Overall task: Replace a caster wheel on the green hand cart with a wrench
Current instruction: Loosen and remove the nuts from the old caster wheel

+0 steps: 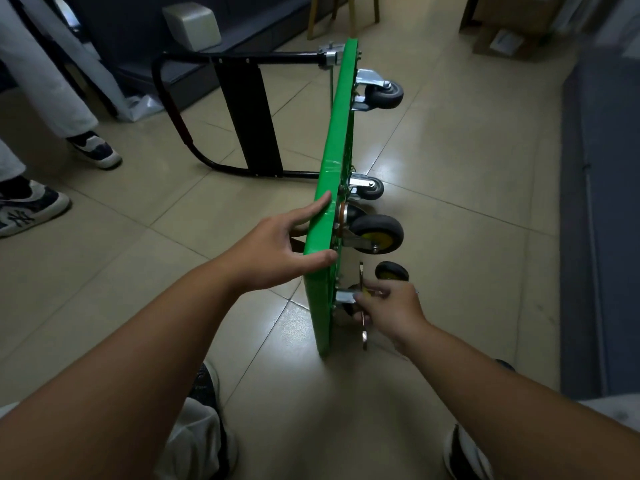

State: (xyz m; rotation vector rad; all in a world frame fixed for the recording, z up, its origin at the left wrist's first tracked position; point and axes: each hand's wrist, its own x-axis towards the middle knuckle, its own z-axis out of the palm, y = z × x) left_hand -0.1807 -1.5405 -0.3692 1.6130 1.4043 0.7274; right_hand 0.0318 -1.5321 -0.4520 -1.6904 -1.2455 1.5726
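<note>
My left hand (280, 251) grips the tipped cart's (334, 161) stiff, likely heavy edge; my right hand (391, 310) pinches the thin steel wrench (364, 336) mid-shaft at the caster bracket (344, 298).

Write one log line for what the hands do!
green cart on side | left hand grips its edge | right hand holds wrench at near caster

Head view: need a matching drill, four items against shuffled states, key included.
1. left hand
2. right hand
3. black tubular cart handle
4. black caster wheel with yellow hub

A. mounted on the underside of the green cart platform, pointing right
B. holds a slim metal wrench
C. sticks out left, lower bar on the tiled floor
D. grips the platform's top edge

Pairs: 1-D, 2-B, 3-C, 4-A
</note>
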